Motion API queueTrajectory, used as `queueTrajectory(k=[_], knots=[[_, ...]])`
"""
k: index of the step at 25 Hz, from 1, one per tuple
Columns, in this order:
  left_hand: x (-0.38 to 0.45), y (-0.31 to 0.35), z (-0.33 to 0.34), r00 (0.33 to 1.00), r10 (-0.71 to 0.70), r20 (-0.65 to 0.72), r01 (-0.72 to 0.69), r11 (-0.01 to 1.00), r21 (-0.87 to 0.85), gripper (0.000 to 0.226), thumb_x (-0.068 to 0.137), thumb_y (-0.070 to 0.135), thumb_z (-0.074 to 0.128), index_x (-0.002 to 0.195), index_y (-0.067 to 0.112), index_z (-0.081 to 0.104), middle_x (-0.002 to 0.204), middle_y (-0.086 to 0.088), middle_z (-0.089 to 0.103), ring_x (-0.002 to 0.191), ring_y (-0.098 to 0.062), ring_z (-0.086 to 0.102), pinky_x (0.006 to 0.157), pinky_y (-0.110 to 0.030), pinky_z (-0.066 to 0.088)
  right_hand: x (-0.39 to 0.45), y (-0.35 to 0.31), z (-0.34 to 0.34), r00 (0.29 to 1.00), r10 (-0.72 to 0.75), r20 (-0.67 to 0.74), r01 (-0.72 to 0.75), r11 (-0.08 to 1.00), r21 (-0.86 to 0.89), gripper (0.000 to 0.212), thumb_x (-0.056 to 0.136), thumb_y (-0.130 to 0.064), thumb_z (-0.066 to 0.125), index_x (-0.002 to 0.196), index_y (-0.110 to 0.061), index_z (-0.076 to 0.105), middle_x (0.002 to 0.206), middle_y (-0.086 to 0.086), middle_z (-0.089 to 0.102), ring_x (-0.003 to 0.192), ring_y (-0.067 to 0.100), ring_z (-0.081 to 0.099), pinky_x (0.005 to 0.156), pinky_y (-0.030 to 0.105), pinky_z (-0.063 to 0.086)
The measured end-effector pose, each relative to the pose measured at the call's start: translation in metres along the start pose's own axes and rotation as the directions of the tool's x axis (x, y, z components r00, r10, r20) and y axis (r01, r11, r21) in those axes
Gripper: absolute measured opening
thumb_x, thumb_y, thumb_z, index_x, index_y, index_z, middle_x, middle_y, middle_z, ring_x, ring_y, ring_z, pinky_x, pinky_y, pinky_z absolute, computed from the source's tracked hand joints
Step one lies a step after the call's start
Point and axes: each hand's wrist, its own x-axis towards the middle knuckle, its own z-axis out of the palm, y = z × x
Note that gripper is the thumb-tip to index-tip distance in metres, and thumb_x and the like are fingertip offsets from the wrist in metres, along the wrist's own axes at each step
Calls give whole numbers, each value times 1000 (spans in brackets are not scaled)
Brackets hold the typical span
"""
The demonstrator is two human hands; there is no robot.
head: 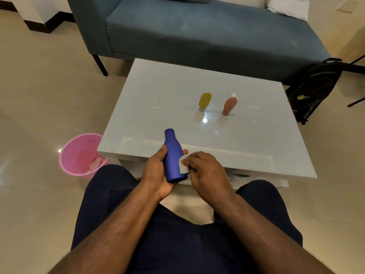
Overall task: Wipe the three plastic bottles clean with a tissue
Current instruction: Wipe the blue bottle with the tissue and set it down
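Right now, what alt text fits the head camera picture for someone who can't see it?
A seated person's left hand holds a blue bottle while the right hand presses a white tissue against it. A yellow bottle and an orange bottle stand on the white table.

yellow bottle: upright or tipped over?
Upright. The yellow bottle stands cap-down on the white table, apart from the orange bottle to its right; neither hand touches it.

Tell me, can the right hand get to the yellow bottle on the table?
Probably yes. Nothing stands between the right hand and the yellow bottle, but the hand holds a tissue now.
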Motion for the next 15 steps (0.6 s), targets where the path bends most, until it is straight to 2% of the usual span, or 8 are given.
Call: queueTrajectory(k=[2, 6, 10, 13, 15], knots=[[0, 1, -1, 1000, 20, -2, -20, 1000, 11, 46, 104, 43, 45, 132, 10, 61, 123, -18, 72, 101, -31, 70, 94, -48, 54, -5, -4, 3, 999, 31, -16, -30, 999, 24, 26, 78, 4, 62, 98, -11, 71, 96, 2, 67, 87, 20, 62, 74, 36, 54], [-1, 2, -2, 999, 46, -16, -46, 999, -3, 46, 104, 43, 45, 130, 9, 62, 117, -17, 74, 89, -27, 69, 83, -42, 56, -27, -17, 3, 997, -73, 29, 72, 996, 55, 26, 80, 3, 61, 99, -12, 71, 102, 1, 65, 93, 16, 60, 81, 26, 50], [0, 0, -1, 1000, 21, -3, -21, 1000, 11, 46, 102, 45, 48, 129, 11, 63, 113, -15, 75, 89, -28, 71, 86, -44, 56, -3, -11, 1, 984, 165, -62, -149, 966, 209, 26, 81, 4, 60, 96, -13, 73, 99, -3, 68, 92, 6, 61, 83, 20, 50], [2, 1, -2, 999, 31, -35, -30, 999, 32, 45, 99, 48, 53, 122, 12, 66, 96, -10, 76, 73, -21, 70, 72, -37, 58, -12, -28, 3, 985, 157, -67, -136, 959, 250, 27, 81, 4, 60, 99, -12, 73, 102, -3, 66, 96, 4, 60, 85, 14, 47], [7, 1, -5, 994, 45, -97, -41, 998, 47, 48, 96, 52, 59, 123, 12, 67, 94, -8, 76, 70, -20, 69, 68, -36, 57, -23, -37, 2, 991, 115, -63, -97, 965, 242, 24, 81, -3, 62, 100, -11, 73, 105, -3, 64, 98, 2, 58, 86, 10, 45]])
